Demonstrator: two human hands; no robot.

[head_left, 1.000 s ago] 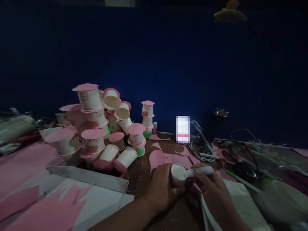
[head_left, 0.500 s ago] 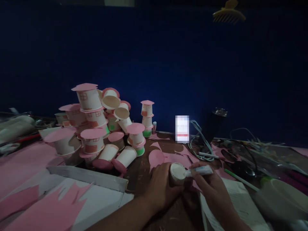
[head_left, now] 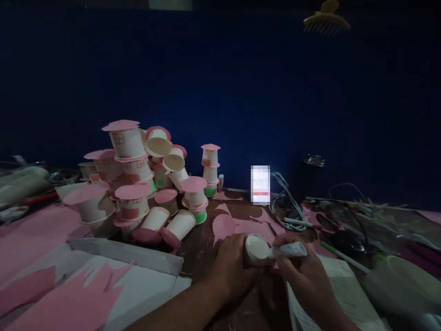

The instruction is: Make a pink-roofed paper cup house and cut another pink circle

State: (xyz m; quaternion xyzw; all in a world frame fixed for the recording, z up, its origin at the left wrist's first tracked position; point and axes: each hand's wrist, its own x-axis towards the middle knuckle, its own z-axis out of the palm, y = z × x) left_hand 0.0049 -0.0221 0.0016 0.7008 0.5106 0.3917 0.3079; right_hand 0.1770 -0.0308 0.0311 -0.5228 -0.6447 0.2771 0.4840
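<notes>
White: one cup (head_left: 257, 247), one tube (head_left: 292, 249), two hands (head_left: 232, 264) (head_left: 306, 271)

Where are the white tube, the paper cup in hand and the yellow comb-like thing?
White tube (head_left: 292, 249): head view, on its barrel.
Paper cup (head_left: 257, 247): head view, on its round, upturned end.
Yellow comb-like thing (head_left: 326, 19): head view, on its curved body.

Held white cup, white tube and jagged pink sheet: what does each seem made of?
White cup, left hand: probably matte paper; pale, dull surface.
White tube, right hand: likely smooth plastic, though blurred; rounded, with faint bluish marks.
Pink sheet: matte paper or thin card; flat, cut edges, no shine.
</notes>
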